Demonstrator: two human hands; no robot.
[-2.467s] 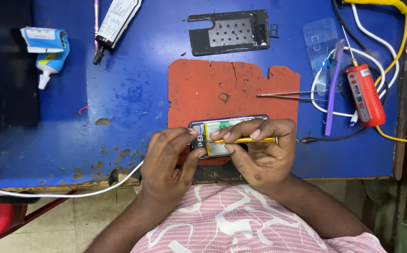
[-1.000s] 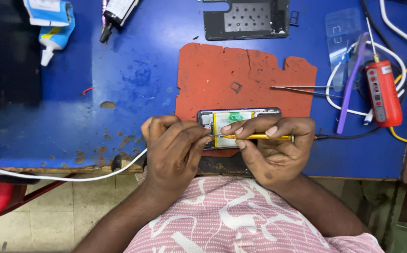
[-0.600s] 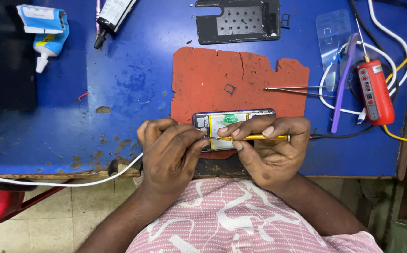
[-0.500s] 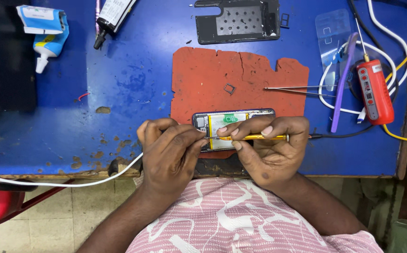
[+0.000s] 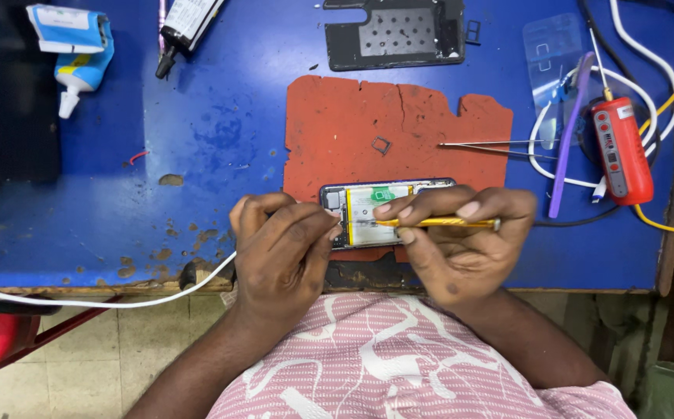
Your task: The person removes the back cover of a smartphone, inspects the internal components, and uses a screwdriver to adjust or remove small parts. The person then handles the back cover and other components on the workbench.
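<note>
At the near edge of the blue table (image 5: 120,186), an opened phone (image 5: 368,213) lay flat on the red mat (image 5: 383,116), its long axis running left to right. The left hand (image 5: 283,256) was closed over the phone's left end, steadying it. The right hand (image 5: 461,248) pinched a yellow screwdriver (image 5: 438,223), which lay almost level, parallel to the phone, tip pointing left onto the phone's interior. Tweezers (image 5: 492,144) lay on the mat's right edge, beside a red tool (image 5: 622,151).
</note>
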